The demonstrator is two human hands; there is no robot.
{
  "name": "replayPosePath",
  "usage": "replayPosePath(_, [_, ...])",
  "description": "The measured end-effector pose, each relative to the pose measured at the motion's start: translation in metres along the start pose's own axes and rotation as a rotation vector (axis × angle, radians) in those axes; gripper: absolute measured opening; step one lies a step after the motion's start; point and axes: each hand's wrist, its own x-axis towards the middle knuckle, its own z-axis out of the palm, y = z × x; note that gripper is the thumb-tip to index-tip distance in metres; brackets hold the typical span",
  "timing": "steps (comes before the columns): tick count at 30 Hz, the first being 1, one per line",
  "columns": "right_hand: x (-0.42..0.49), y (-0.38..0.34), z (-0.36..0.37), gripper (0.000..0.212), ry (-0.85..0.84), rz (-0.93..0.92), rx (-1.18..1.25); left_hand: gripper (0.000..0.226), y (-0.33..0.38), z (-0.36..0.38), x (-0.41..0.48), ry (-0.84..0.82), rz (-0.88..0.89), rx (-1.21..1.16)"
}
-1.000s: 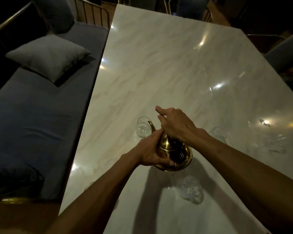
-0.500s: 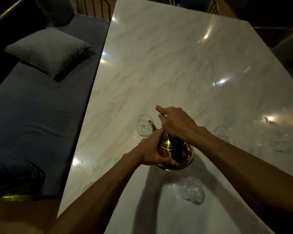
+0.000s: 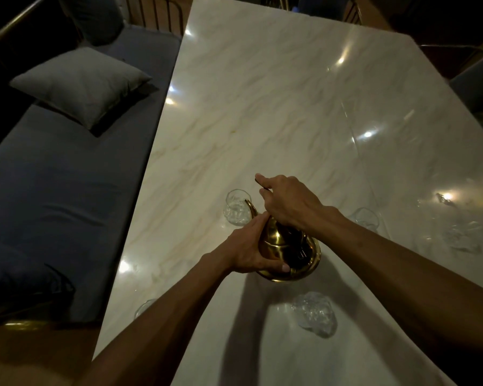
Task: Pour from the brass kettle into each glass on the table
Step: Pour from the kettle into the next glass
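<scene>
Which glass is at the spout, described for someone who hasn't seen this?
On the marble table, find the brass kettle. The glass stands at its spout tip, on the side toward the bench. The rest stand apart from the spout.

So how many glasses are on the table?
5: spout-side glass by the brass kettle, mid-right glass, faint far-right glass, nearest glass, left-edge glass half hidden by the left forearm. More may be hidden.
</scene>
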Motion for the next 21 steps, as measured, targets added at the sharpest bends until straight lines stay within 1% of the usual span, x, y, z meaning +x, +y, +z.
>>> replayPosePath(7, [0.0005, 0.0017, -0.0024, 0.045, -0.003, -0.007, 0.002, 0.125, 0.0026, 0.0008, 0.0012, -0.013, -0.013, -0.015])
replayPosePath(21, [0.0040, -0.0010, -0.0040, 0.045, -0.018, -0.004, -0.033, 0.119, 0.0043, 0.0006, 0.0007, 0.009, -0.003, -0.022])
